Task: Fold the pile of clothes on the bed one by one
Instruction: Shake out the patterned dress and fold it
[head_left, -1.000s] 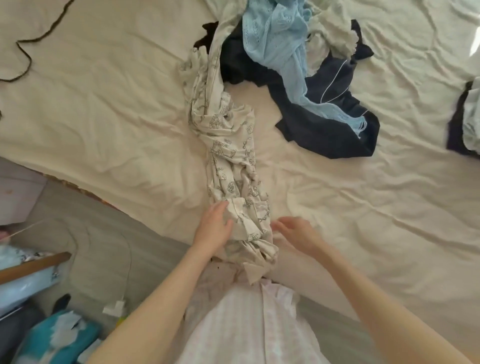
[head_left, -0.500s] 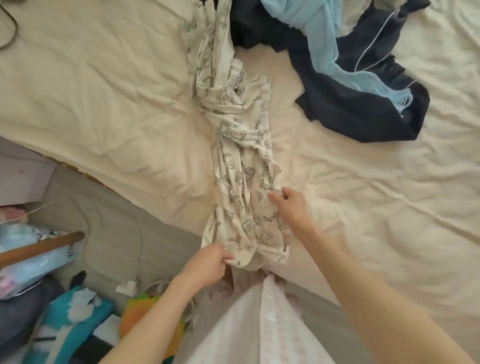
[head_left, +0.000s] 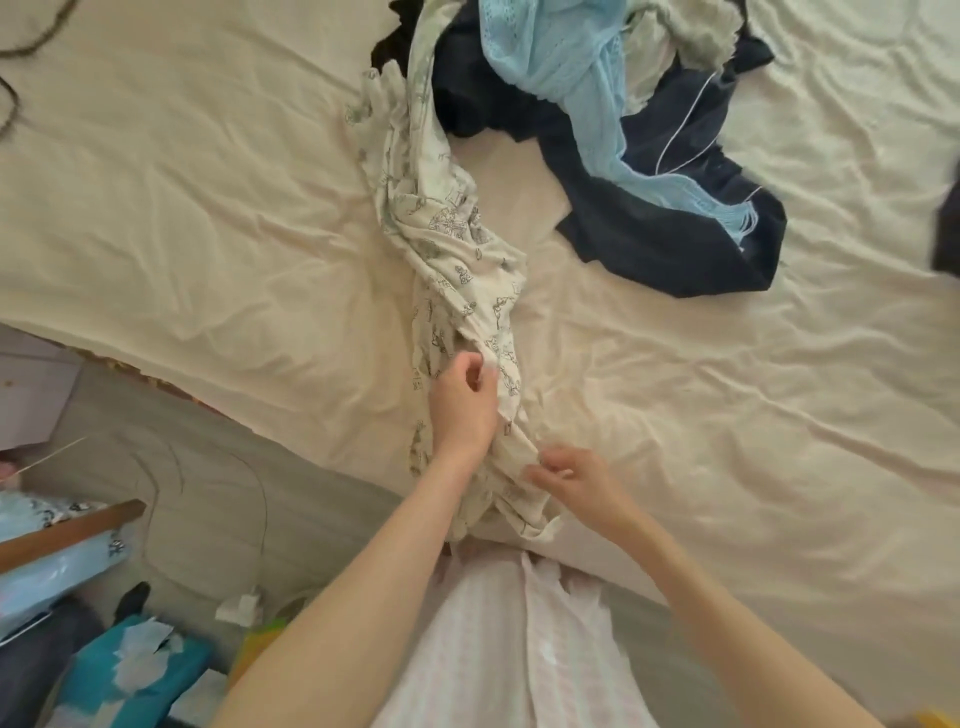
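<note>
Cream printed garment (head_left: 457, 270) stretched in a twisted rope from the pile (head_left: 597, 104) to bed (head_left: 208, 208) edge.
Left hand (head_left: 462, 405) pinches a fold mid-length; right hand (head_left: 571, 480) pinches cloth near the hem.

— What lies on the bed (head_left: 208, 234)?
— A printed cream garment (head_left: 457, 270), bunched long, running from the pile of clothes (head_left: 623, 130) to the near edge.
— The hands?
— The left hand (head_left: 462, 405) pinches its middle; the right hand (head_left: 576, 483) pinches a fold nearer the hem.
</note>
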